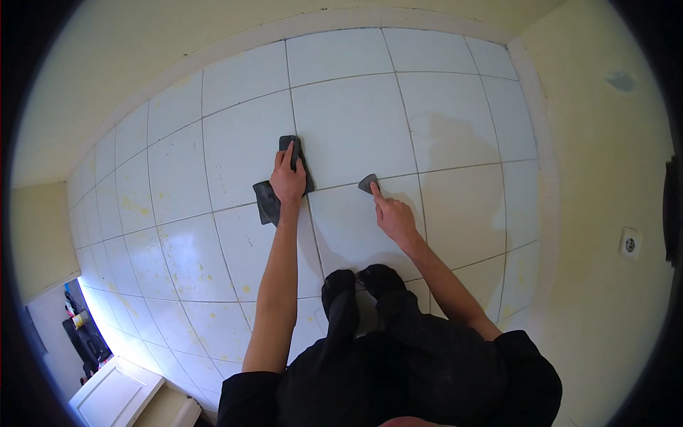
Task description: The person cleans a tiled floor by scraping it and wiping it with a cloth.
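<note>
My left hand (288, 180) presses a dark folded cloth (267, 199) to the white tiled floor (352, 128). The cloth sticks out past the fingertips and to the left of the wrist; what lies beneath the palm is hidden. To the right, my right hand (397, 220) grips a small scraper with a dark grey, fan-shaped blade (367, 183). The index finger extends along the blade, which lies at a grout line. The scraper's handle is hidden in the hand. Both hands are low over the floor, in front of my black-covered feet (338, 283).
Yellow stains (140, 205) and small dark specks mark tiles on the left. Pale yellow walls bound the floor, with a power socket (630, 244) on the right one. A white door (114, 392) stands at the lower left, near dark objects (88, 336) beyond the opening.
</note>
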A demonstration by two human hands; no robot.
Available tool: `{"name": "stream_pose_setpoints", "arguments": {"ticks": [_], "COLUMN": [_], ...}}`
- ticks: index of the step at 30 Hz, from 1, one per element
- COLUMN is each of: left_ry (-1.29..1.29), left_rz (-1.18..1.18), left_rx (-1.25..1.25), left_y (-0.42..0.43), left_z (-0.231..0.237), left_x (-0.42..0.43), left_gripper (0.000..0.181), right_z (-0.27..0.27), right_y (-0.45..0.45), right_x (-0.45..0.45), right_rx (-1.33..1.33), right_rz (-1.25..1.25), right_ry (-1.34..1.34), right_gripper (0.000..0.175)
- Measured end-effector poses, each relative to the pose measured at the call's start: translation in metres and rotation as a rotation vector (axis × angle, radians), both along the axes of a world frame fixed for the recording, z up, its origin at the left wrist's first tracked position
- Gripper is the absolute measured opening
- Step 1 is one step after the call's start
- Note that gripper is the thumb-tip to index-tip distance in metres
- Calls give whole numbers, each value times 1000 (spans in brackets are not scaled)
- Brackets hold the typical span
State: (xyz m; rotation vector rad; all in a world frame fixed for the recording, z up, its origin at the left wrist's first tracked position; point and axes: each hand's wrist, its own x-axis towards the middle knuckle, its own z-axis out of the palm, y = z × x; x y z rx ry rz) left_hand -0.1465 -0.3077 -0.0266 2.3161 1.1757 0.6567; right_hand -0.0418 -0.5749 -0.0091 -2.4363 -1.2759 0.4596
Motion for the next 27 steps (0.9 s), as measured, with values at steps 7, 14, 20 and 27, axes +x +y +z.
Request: {"name": "stream_pose_setpoints", "arguments": {"ticks": [7, 14, 20, 27], "left_ry": [23, 2, -18, -12], "left_rz": [0, 14, 2, -3], "left_rx": [-7, -49, 5, 10], "left_y": [1, -2, -1, 0], "left_z": [0, 5, 0, 1], "left_x": [0, 1, -1, 0], "left_gripper": [45, 42, 43, 43], "right_z": [3, 15, 13, 8], "right_y": [-13, 2, 6, 36], "right_x": [10, 4, -1, -25], "right_rx": [-23, -93, -70, -9], "right_rz": [-102, -75, -59, 103], "right_ry": [45, 78, 74, 75], "right_gripper": [57, 59, 58, 60]}}
